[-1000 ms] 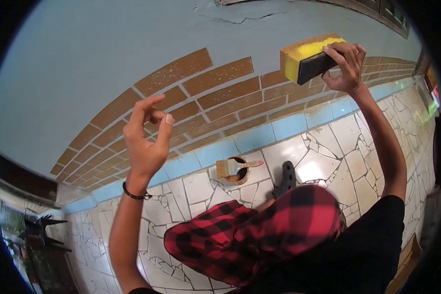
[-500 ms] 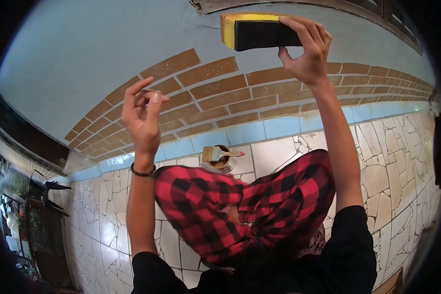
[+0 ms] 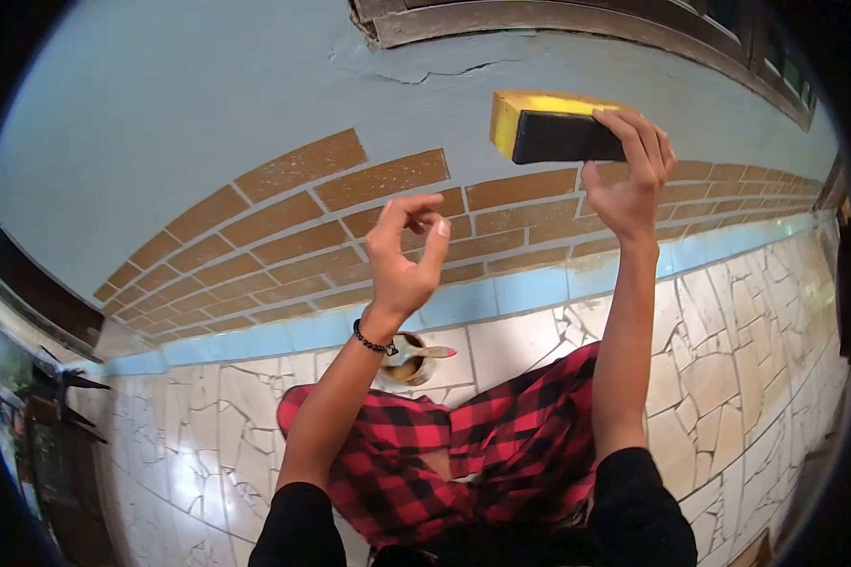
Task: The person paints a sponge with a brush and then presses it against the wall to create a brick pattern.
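Observation:
My right hand (image 3: pixel 636 184) grips one end of a rectangular sponge block (image 3: pixel 567 138), yellow on its sides with a flat black face turned toward me. Thumb below and fingers above, it holds the block in front of the wall (image 3: pixel 255 85). Nothing is in my left hand (image 3: pixel 405 260); its fingers are bent, with a gap between thumb and forefinger. Behind both hands, rows of painted brown bricks (image 3: pixel 515 194) cover the lower wall. Partly behind my left wrist stands a paint can (image 3: pixel 408 374), with a paintbrush (image 3: pixel 437 352) lying across its top.
A dark window frame (image 3: pixel 529 28) runs along the top, with a crack in the wall beneath it. Light blue tiles (image 3: pixel 529 291) line the wall's foot. My crossed legs in checked trousers (image 3: pixel 501 416) rest on the pale stone floor (image 3: pixel 719 378). Dark furniture (image 3: pixel 57 444) stands far left.
My left hand has moved right, over toward the can. The right hand and sponge block sit lower and further right in view, while the camera has tilted and shows more window frame.

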Motion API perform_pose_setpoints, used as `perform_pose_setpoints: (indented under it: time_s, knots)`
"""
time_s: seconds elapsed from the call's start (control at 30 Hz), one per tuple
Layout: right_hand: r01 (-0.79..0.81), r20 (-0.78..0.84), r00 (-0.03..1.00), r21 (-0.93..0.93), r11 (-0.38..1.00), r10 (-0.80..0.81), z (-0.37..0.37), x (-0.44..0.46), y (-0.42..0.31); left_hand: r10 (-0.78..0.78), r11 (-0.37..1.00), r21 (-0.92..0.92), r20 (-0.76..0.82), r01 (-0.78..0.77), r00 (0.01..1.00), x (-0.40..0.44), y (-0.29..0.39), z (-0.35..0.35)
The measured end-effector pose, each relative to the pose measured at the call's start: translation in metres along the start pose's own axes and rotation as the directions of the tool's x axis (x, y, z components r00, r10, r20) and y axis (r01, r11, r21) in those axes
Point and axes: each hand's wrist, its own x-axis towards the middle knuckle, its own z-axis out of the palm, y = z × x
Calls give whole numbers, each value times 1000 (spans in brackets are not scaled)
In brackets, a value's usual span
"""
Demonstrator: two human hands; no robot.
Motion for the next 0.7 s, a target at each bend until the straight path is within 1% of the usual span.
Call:
perform_pose_setpoints:
  time_s: [0.1,0.13,0.23,0.3,0.33,0.43,0.47,0.57,0.7]
  knots:
    - [-29,-2,1000,-47,998,29,10,-11,7,32,999,-14,-32,-32,999,-10,-27,24]
    - [-42,-2,999,-29,999,42,14,-13,10,41,999,-24,-35,-42,999,-13,-33,29]
    - [8,66,998,-64,998,-4,15,-3,6,25,999,-44,-35,-26,999,-27,-43,36]
    - [95,37,995,-34,995,-94,19,12,-2,6,998,-59,-7,-7,1000,-39,-54,38]
    - [128,28,991,-11,992,-128,21,14,-7,26,998,-63,17,-25,1000,-39,-57,39]
    - [172,22,985,25,985,-173,31,10,-23,33,995,-100,27,-30,999,-36,-54,36]
    - [177,45,983,60,982,-180,34,7,-26,31,994,-103,33,-27,999,-35,-55,34]
    - [156,121,978,114,981,-169,42,-12,-24,27,996,-82,33,-24,999,-36,-60,29]
    - [109,140,984,18,994,-111,44,-30,-18,-34,997,-69,51,37,998,-41,-59,28]
